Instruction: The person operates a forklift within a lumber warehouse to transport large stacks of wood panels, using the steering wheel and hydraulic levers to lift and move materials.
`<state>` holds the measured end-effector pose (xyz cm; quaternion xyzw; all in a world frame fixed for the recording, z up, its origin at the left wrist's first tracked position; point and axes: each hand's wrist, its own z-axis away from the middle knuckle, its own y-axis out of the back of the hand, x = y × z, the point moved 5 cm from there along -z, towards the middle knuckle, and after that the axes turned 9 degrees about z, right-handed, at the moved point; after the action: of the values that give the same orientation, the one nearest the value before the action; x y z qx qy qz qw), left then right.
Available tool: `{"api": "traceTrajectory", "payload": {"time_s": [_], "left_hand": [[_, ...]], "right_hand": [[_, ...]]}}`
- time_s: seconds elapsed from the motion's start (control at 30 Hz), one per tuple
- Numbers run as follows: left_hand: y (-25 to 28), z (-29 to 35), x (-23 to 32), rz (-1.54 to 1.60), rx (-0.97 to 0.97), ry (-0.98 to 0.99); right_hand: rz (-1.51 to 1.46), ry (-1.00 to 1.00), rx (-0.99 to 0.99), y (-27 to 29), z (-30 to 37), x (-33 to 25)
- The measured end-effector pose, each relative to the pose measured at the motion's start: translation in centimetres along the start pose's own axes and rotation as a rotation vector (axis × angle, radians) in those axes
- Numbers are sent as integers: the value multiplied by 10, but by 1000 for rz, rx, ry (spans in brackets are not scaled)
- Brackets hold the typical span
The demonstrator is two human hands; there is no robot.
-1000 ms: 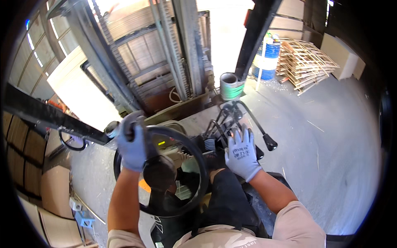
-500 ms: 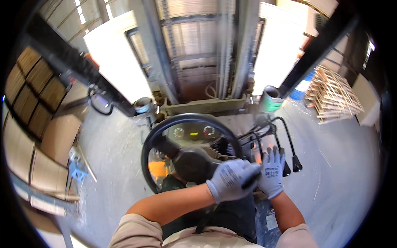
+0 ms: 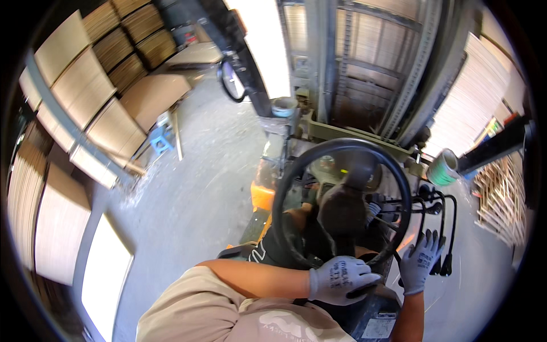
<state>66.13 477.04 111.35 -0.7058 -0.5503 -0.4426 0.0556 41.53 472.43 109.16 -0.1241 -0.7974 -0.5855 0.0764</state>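
A black steering wheel (image 3: 408, 196) stands before me, its dark hub (image 3: 342, 212) in the middle. My left hand (image 3: 343, 280), in a light grey-blue glove with dark fingertips, is closed at the lower rim of the wheel; its palm side is hidden. To the right, my gloved right hand (image 3: 419, 265) lies with fingers stretched out against the black control levers (image 3: 454, 228). How firmly it touches them I cannot tell. Behind the wheel, the instrument panel (image 3: 326, 163) is partly covered by the rim and hub.
Beyond the wheel rises a metal forklift mast (image 3: 327, 62). A dark pillar (image 3: 242, 51) carries a round mirror (image 3: 231, 82). Stacked boards (image 3: 85, 85) and a blue stool (image 3: 160, 139) stand left. Wooden strips (image 3: 501, 199) are piled right, past a green-banded tube (image 3: 443, 168).
My view has swung left, so the mast appears farther right. The wheel has turned clockwise, with my left hand moving along to its bottom. My right hand stays by the levers.
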Motion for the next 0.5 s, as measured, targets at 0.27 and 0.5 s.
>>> {"api": "traceTrajectory", "payload": {"time_s": [0.27,0.5], "left_hand": [[-10,-14,21,115,58,110],[-43,-22,23,101,149,222]], "right_hand": [[170,127,51,-12,0,44],[192,256,34,-50,-22,82]]}}
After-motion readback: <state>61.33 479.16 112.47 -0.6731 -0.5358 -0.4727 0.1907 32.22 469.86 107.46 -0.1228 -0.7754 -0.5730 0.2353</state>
